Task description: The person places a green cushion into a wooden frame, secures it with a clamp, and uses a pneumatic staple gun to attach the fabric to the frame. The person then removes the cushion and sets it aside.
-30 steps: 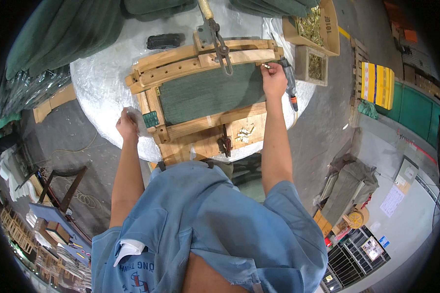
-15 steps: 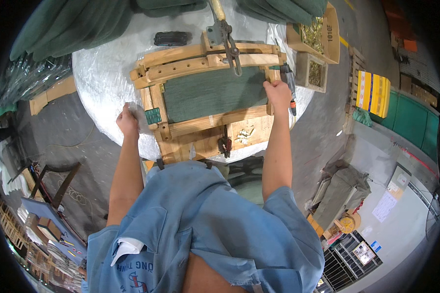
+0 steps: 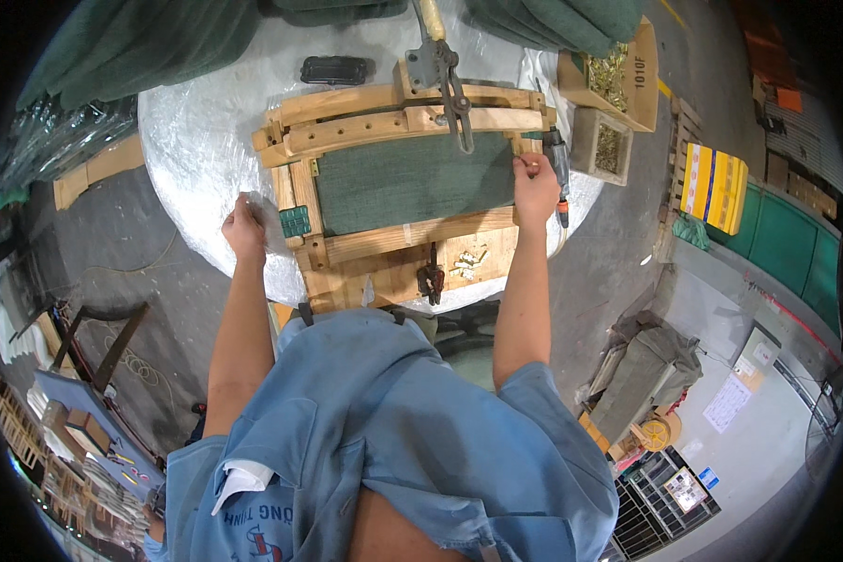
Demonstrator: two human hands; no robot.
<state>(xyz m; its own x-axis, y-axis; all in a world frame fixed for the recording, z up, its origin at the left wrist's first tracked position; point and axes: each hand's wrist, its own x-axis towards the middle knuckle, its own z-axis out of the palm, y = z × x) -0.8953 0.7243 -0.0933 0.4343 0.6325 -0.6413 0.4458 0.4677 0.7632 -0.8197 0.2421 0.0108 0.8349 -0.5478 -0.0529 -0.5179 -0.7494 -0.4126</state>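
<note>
A wooden jig (image 3: 365, 245) lies in front of me with a dark green fabric panel (image 3: 412, 183) inside its bars. My right hand (image 3: 536, 192) is at the jig's right end, fingers pinched together by the wooden side bar; whatever is between them is too small to make out. Left of the jig, my left hand (image 3: 244, 231) is closed above the plastic-wrapped table (image 3: 192, 159), its contents hidden. A metal toggle clamp (image 3: 450, 84) reaches over the top bar. Just beyond my right hand lies a power driver (image 3: 560, 173).
Small pale pieces (image 3: 468, 265) and a dark hand tool (image 3: 431, 276) lie on the near board. A small green tray (image 3: 295, 222) sits on the left bar. Boxes of brass-coloured hardware (image 3: 609, 80) stand at the far right; a black tray (image 3: 335, 70) lies behind the jig.
My right hand has turned at the jig's right end, and its fingertips now show pinched. My left hand stays closed in nearly the same place. The view has shifted slightly.
</note>
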